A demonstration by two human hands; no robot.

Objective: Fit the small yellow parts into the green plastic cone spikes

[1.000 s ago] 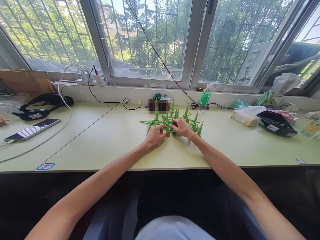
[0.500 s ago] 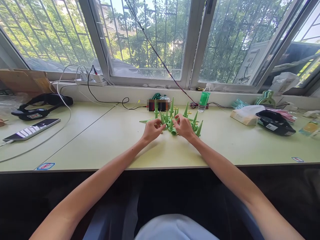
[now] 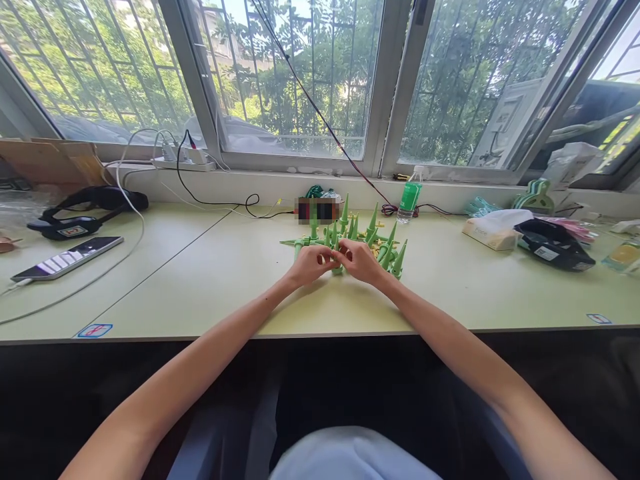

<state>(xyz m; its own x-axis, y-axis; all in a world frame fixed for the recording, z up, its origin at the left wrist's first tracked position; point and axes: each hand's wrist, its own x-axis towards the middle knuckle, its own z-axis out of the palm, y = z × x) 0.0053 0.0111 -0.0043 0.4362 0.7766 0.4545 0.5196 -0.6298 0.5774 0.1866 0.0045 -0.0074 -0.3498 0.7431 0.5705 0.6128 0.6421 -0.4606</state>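
Observation:
My left hand (image 3: 311, 265) and my right hand (image 3: 358, 260) meet at the near side of a cluster of green plastic pieces. Their fingers pinch together around a green cone-shaped piece (image 3: 337, 271), partly hidden by the fingertips. Behind them, several tall pointed green cones (image 3: 345, 215) stand upright, and more lean at the right (image 3: 399, 260). Small yellow pieces (image 3: 379, 248) show among the cones. One green cone (image 3: 287, 242) points sideways to the left. How the held piece joins the others cannot be made out.
A green-labelled bottle (image 3: 410, 195) stands behind on the right. Farther right are a tissue box (image 3: 490, 233) and a black strapped device (image 3: 553, 248). On the left lie a phone (image 3: 67, 259), a black headset (image 3: 83, 217) and a white cable (image 3: 131, 247). The table's front edge (image 3: 320, 337) is near.
Both hands have come together from slightly apart, the right moving left and down. Their fingers have closed around the green piece between them.

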